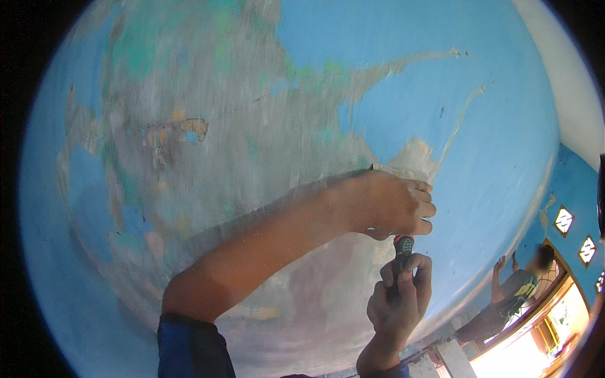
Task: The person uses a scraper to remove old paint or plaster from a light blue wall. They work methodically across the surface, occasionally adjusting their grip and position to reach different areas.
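My left hand (pixel 409 203) reaches across from the lower left with its fingers bent, close against a painted wall (pixel 264 141). It holds a thin flat-edged piece (pixel 399 171), whose straight edge shows just above the knuckles. Just below, my right hand (pixel 401 297) is closed around the dark handle of a hand tool (pixel 404 245) with red near its top. The tool's far end is hidden behind my left hand, so I cannot tell whether the flat piece belongs to it. Blue paint borders a worn grey area with green traces.
A chipped hole (pixel 196 128) and thin cracks (pixel 456 127) mark the wall. At the lower right a person (pixel 515 288) in a dark shirt has raised hands at the wall, beside a bright window opening (pixel 524 349). Diamond-shaped vents (pixel 564 220) are above.
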The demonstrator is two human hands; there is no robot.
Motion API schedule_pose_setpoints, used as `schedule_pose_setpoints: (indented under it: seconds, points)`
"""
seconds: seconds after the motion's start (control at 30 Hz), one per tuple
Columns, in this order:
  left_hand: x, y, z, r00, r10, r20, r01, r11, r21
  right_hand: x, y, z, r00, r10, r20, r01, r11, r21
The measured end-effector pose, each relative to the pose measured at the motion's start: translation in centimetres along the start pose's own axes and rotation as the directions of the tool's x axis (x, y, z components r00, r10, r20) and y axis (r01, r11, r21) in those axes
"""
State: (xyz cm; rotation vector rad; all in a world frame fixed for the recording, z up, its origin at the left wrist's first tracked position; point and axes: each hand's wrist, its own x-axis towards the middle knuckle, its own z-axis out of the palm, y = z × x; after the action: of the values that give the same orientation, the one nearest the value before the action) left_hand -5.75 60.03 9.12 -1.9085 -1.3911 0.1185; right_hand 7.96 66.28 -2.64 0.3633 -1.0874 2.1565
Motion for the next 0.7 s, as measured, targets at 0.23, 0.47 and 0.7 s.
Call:
schedule_pose_setpoints:
  seconds: [0.23, 0.47, 0.7]
  points:
    - [0.3, 0.2, -0.3, 1.0, -0.005, -0.005, 0.005, 0.984, 0.177, 0.2, 0.4, 0.3, 1.0, -0.009, 0.01, 0.009, 1.0, 0.026]
    - [0.2, 0.3, 0.1, 0.998, -0.012, -0.07, 0.03, 0.967, 0.254, 0.8, 0.7, 0.2, 0.999, -0.013, 0.044, 0.014, 0.999, -0.037]
    - [0.8, 0.7, 0.1, 0.992, -0.065, -0.105, 0.08, 0.986, 0.148, 1.1, -1.1, -0.9, 0.995, 0.048, 0.092, -0.042, 0.996, -0.073]
